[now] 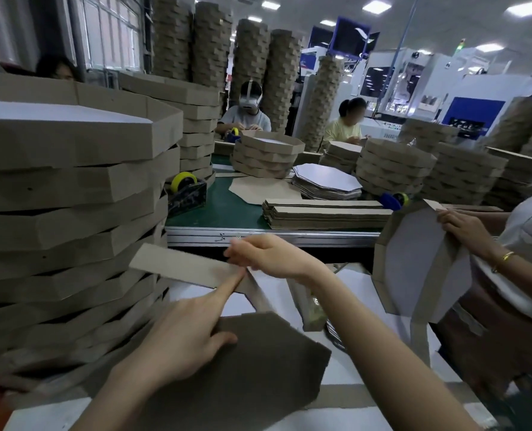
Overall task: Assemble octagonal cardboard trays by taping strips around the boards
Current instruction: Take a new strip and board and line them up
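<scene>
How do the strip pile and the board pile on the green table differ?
The strip pile is long, narrow and brown on top; the board pile is octagonal, white face up. The strip pile lies at the table's near edge; the board pile sits farther back. Both are flat cardboard stacks on the green table.

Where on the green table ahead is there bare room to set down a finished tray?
One bare patch: the green tabletop between the tape dispenser on the left and the pile of strips on the right, bounded behind by a loose brown board. Everywhere right of it is crowded with white boards and tray stacks.
</scene>
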The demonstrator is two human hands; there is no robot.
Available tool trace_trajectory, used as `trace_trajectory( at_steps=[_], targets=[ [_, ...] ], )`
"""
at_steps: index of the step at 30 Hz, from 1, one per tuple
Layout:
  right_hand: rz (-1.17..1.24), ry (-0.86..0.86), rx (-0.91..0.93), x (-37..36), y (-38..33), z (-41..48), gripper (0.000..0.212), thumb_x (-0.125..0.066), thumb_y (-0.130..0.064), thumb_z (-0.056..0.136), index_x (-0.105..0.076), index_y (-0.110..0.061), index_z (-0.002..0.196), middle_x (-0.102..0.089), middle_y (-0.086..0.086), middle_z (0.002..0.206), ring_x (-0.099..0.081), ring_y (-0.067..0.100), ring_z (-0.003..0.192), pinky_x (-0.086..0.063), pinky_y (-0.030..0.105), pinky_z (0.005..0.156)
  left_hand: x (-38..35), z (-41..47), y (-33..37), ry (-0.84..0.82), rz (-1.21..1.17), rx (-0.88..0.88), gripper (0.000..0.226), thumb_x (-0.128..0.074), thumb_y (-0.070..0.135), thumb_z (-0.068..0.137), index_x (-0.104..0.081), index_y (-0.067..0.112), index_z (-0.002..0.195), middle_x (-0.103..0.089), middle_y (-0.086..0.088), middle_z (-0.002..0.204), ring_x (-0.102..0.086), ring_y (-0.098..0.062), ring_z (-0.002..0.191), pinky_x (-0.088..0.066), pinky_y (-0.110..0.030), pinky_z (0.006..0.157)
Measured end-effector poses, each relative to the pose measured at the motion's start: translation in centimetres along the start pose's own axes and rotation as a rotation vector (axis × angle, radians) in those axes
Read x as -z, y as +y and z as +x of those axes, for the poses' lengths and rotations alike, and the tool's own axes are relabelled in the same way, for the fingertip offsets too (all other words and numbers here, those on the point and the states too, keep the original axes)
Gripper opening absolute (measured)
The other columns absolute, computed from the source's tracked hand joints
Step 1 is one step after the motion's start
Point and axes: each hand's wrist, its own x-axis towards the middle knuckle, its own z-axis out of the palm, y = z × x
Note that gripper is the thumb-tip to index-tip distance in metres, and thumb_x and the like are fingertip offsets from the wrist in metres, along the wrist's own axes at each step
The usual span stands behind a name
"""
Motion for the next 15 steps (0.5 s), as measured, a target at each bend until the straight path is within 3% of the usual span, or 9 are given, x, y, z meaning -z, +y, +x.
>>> trace_trajectory(
  at_steps=[3, 7, 10, 13, 15],
  targets=[
    [-0.013, -0.118, 0.034, -1.0, -1.6, 0.4, 0.034, -0.054, -0.049, 0.097, -0.069, -0.029, 0.075, -0.056, -0.018, 0.064, -0.05, 0.0, 0.061, -0.04, 0.021, 0.067, -0.3, -0.2, 0.4, 0.01, -0.022, -0.024, 0.093, -0.062, 0.049, 0.085, 0.008, 0.053, 0.145, -0.058, 0.012, 0.126, -0.057, -0.019, 0.105, -0.042, -0.032, 0.073],
    [0.084, -0.108, 0.069, -1.9, -1.2, 0.5, 0.019, -0.062, -0.037, 0.096, -0.072, -0.023, 0.089, -0.064, -0.012, 0.076, -0.057, 0.007, 0.075, -0.043, 0.028, 0.075, 0.3, -0.7, -0.4, 0.047, -0.075, -0.023, 0.086, -0.063, 0.045, 0.086, -0.002, 0.054, 0.146, -0.061, 0.018, 0.121, -0.058, -0.014, 0.104, -0.045, -0.032, 0.077],
    [0.231, 0.001, 0.061, -1.4, -0.6, 0.2, 0.021, -0.058, -0.033, 0.1, -0.069, -0.021, 0.086, -0.064, -0.01, 0.07, -0.057, 0.006, 0.068, -0.044, 0.024, 0.07, 1.3, -1.6, -0.9, 0.049, -0.224, -0.009, 0.096, -0.071, 0.036, 0.082, 0.001, 0.07, 0.136, -0.068, 0.023, 0.087, -0.061, -0.004, 0.08, -0.048, -0.029, 0.068],
    [0.178, 0.079, 0.07, 0.1, -0.5, -0.8, 0.023, -0.058, -0.037, 0.098, -0.072, -0.023, 0.086, -0.062, -0.018, 0.063, -0.051, -0.006, 0.056, -0.037, 0.008, 0.054, 1.7, -2.7, -2.0, 0.114, -0.35, 0.058, 0.094, -0.077, 0.032, 0.079, -0.005, 0.071, 0.124, -0.07, 0.023, 0.084, -0.063, -0.002, 0.08, -0.052, -0.035, 0.075],
    [0.162, 0.089, 0.075, 0.8, -0.1, -1.5, 0.035, -0.062, -0.048, 0.092, -0.074, -0.017, 0.084, -0.061, -0.01, 0.068, -0.051, 0.001, 0.061, -0.037, 0.016, 0.06, 1.7, -3.8, -2.9, 0.128, -0.469, 0.119, 0.082, -0.078, 0.029, 0.08, -0.016, 0.065, 0.121, -0.071, 0.019, 0.084, -0.066, -0.006, 0.078, -0.052, -0.038, 0.076]
  ],
)
